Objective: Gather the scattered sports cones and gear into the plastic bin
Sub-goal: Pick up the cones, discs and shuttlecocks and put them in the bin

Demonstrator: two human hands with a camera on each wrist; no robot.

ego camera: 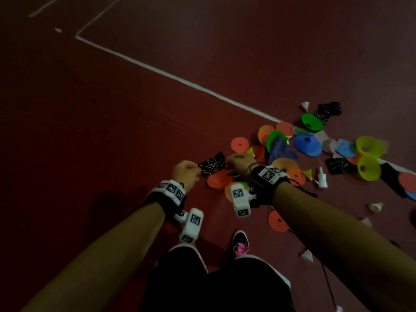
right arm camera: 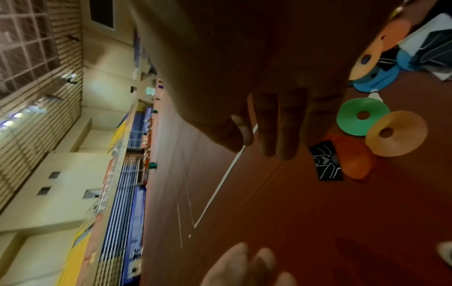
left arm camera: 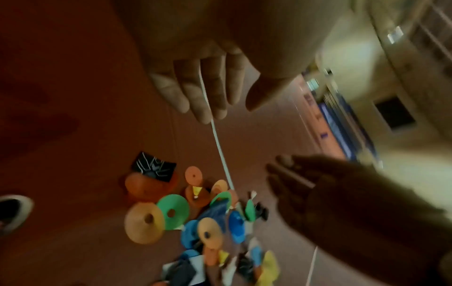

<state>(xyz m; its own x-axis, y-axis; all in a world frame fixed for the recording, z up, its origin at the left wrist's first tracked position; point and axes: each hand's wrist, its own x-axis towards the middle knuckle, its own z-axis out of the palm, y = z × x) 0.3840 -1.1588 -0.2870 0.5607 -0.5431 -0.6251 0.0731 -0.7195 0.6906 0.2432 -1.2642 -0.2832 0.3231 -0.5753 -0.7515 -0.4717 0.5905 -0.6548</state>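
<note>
Fingers of both hands hang relaxed and empty above the dark red court floor [ego camera: 112, 109], the left hand [ego camera: 185, 173] and right hand [ego camera: 239, 162] side by side over the near edge of the pile. Nearest gear: a black fabric piece with white line pattern [ego camera: 211, 164] lying between and just beyond them, partly atop a flat orange disc cone [ego camera: 217, 180], the remaining cones spreading rightward, so the right hand looks better placed. No plastic bin is in view.
</note>
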